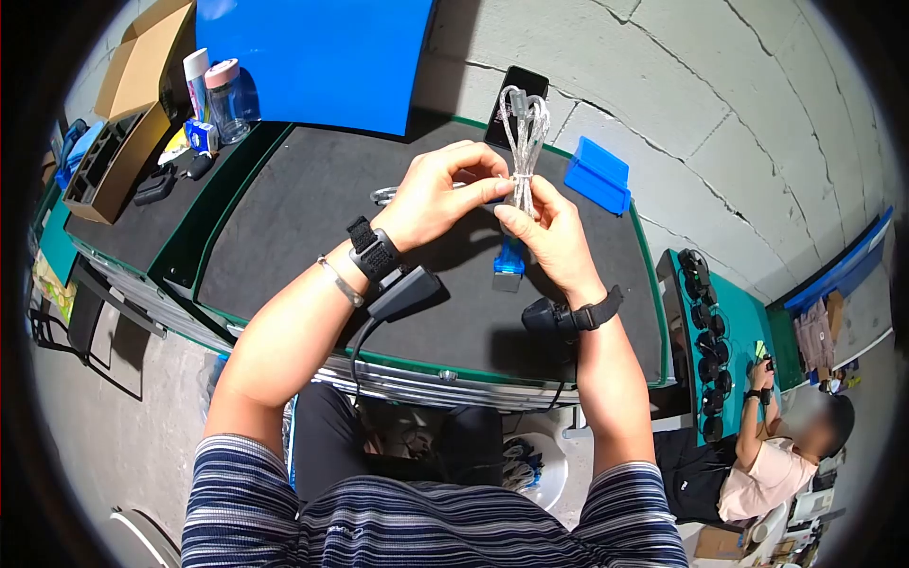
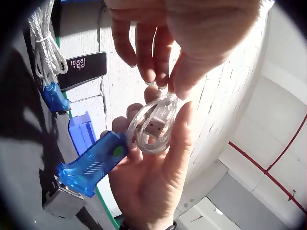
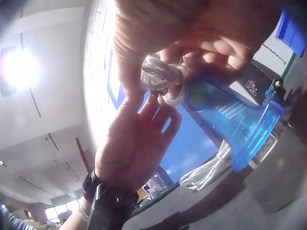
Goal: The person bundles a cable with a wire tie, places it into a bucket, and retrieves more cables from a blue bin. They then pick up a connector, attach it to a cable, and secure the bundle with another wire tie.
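My right hand (image 1: 559, 232) holds a coiled clear USB cable (image 1: 530, 128) upright above the table. In the left wrist view its metal USB plug (image 2: 154, 127) sits inside the loops. Below the right hand hangs the cable's translucent blue connector housing (image 1: 508, 256), with a dark block at its end. My left hand (image 1: 440, 194) meets the bundle from the other side, thumb and fingertips pinching at the thin tie round its middle. Another tied cable bundle (image 2: 45, 40) with a blue connector (image 2: 55, 98) lies on the table, mostly hidden behind the left hand in the head view.
A black phone (image 1: 511, 95) and an open blue plastic box (image 1: 598, 176) are at the back of the dark mat (image 1: 312, 208). Bottles (image 1: 225, 99) and a cardboard box (image 1: 123, 161) stand at left. At right, another person (image 1: 772, 464) sits by a teal table.
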`<act>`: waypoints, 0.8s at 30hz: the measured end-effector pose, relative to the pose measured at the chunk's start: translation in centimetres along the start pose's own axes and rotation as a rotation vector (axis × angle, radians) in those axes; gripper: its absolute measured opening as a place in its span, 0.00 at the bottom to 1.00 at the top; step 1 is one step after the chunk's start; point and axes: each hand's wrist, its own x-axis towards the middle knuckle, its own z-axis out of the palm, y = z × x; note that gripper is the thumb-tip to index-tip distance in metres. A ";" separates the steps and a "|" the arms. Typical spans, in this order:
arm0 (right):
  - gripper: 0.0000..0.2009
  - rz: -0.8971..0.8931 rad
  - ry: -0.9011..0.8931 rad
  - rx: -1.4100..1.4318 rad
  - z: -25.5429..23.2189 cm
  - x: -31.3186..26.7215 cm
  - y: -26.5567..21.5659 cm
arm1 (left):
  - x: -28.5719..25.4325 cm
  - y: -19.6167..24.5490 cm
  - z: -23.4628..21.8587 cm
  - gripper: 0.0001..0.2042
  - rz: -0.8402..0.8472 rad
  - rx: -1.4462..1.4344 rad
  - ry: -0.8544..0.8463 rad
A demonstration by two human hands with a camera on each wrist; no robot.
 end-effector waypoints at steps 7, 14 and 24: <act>0.15 -0.022 -0.013 -0.005 0.3 -0.1 -0.5 | 0.3 0.1 -0.7 0.06 0.000 -0.241 0.005; 0.15 -0.026 -0.080 -0.015 0.3 -0.4 -1.3 | 0.7 0.6 -1.7 0.14 -0.003 -0.301 0.102; 0.26 0.030 -0.236 0.458 -0.5 -0.1 -0.5 | 0.7 1.5 -2.2 0.22 -0.115 -0.480 0.126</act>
